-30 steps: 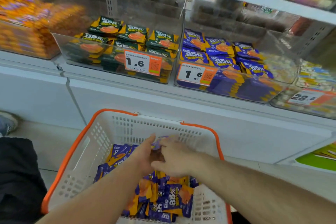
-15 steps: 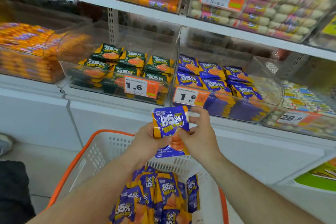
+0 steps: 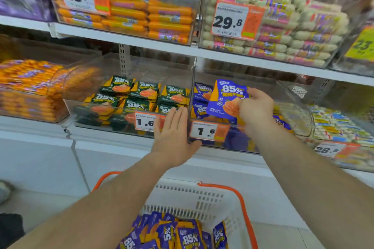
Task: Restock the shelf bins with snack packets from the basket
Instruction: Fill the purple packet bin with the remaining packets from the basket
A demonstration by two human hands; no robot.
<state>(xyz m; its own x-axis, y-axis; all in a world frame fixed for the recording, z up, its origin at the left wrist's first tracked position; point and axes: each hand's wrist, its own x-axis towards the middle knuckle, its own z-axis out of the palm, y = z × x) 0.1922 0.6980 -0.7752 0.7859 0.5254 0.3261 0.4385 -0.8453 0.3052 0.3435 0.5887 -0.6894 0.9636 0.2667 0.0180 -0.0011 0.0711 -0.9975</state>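
Head view: right hand [image 3: 256,108] pinches purple foil snack packet [image 3: 228,98] above clear plastic shelf bin [image 3: 287,97] holding purple stock. Left hand [image 3: 174,135] flat, fingers straight, at bin front. Risk: loose pinch drops packet outside bin; green-packet bin [image 3: 141,68] adjacent, misplacement possible.

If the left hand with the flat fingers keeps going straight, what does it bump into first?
Probably the clear front of the bin with the green packets, beside its price tag. The left hand looks very near it already, though depth is unclear.

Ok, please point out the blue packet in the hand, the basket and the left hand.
blue packet [image 3: 226,97], head view, printed front.
basket [image 3: 232,204], head view, white back wall.
left hand [image 3: 174,129], head view, back of the hand.
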